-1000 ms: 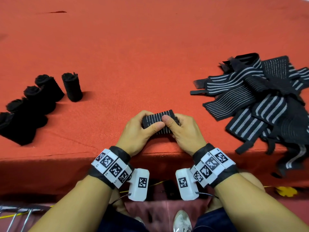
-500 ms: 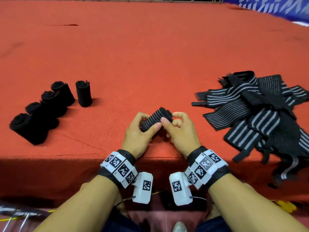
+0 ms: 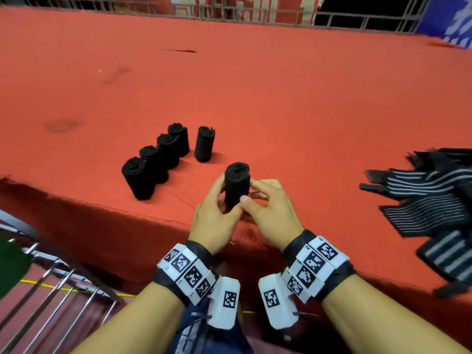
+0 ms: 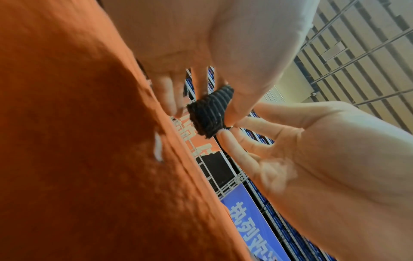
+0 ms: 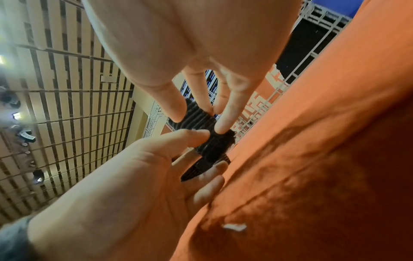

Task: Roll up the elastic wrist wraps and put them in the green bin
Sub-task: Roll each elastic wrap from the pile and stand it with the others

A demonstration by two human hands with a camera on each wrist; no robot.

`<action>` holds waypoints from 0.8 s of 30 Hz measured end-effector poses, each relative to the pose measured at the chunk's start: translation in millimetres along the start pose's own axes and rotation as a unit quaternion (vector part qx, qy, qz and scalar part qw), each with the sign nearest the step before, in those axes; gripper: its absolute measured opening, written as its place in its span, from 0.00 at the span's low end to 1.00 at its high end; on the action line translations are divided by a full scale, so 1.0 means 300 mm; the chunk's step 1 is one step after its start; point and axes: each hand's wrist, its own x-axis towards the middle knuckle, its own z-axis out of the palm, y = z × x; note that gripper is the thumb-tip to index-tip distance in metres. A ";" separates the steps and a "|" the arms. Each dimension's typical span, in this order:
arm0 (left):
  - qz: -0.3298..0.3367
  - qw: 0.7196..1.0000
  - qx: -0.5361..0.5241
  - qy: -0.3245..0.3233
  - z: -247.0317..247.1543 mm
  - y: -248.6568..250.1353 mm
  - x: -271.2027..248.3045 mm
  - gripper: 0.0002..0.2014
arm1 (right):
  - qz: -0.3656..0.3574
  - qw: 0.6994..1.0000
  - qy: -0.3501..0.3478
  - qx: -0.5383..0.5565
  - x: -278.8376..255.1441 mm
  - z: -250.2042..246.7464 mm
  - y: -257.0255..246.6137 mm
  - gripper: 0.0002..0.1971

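- Head view: even overhead light, soft shadows, motion blur at right and lower-left edges, wide-angle bending.
- Wrist views: blurred, warm cast, ceiling lights glaring.

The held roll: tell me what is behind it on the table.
Behind the held roll, five finished rolls stand upright on the red cloth. Both hands cover its base.

Black rolled wrap [image 3: 237, 186] upright; five rolls [image 3: 163, 155] standing.

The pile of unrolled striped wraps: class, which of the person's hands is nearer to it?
Right. The right hand lies between the pile of unrolled striped wraps and the left hand, which is farther off; neither touches it.
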 end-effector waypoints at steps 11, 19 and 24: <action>-0.019 0.994 0.101 0.039 -0.182 -0.068 0.123 0.37 | 0.012 0.999 -0.038 0.032 0.198 0.221 -0.029 0.31; -0.024 0.989 0.140 0.041 -0.216 -0.096 0.252 0.37 | 0.037 0.997 -0.071 -0.002 0.356 0.293 -0.007 0.42; -0.058 0.981 0.181 0.044 -0.222 -0.117 0.283 0.37 | 0.029 0.997 -0.078 0.008 0.390 0.325 -0.009 0.41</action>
